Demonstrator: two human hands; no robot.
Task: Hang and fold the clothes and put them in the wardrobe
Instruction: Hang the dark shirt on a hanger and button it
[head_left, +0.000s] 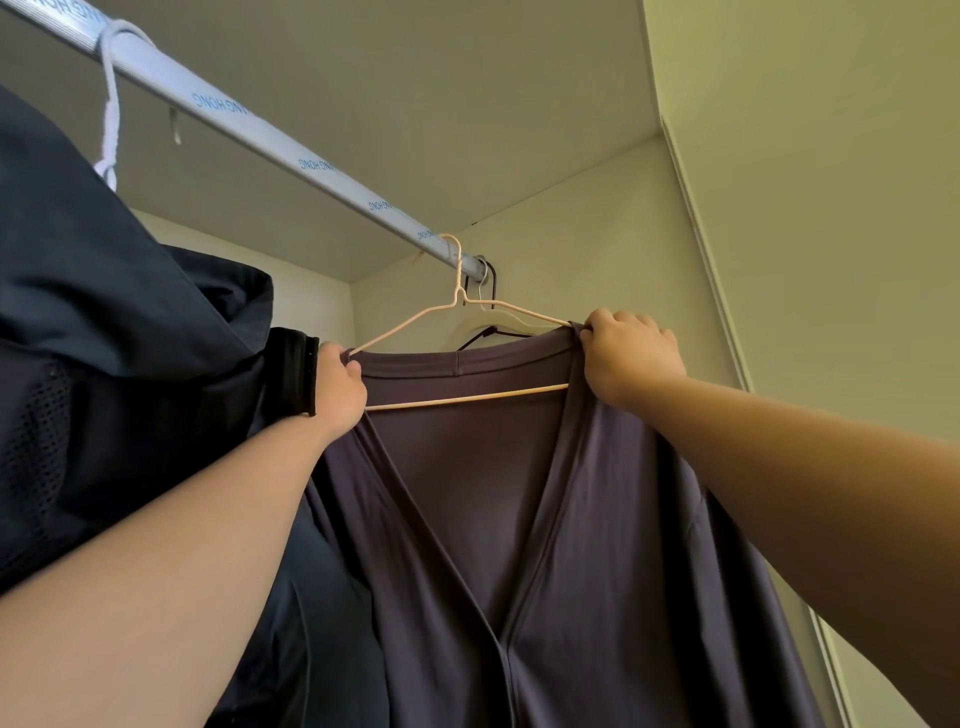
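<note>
Cardigan (519, 519) on cream hanger (467, 400), hook already over rod (311, 161) near its far end. Left hand (337, 395) and right hand (628, 358) below rod, fingers clamped on cardigan shoulders; hanging looks nearly done, folding unseen

The cardigan (519, 519) hangs on a hanger (467, 397) from the rail (249, 130), jacket (104, 364) at its left.

- wardrobe rail (270, 137): blue lettering (218, 106) printed along the metal, seen upside down, reads "HONG"; the letters before it are unclear
- same "HONG" print repeats further down the rail, mid-span
- two more repeats near the rail's far end, smaller and blurry
- partial print at the rail's top-left end, unreadable
- no other text, numbers or labels readable
</note>
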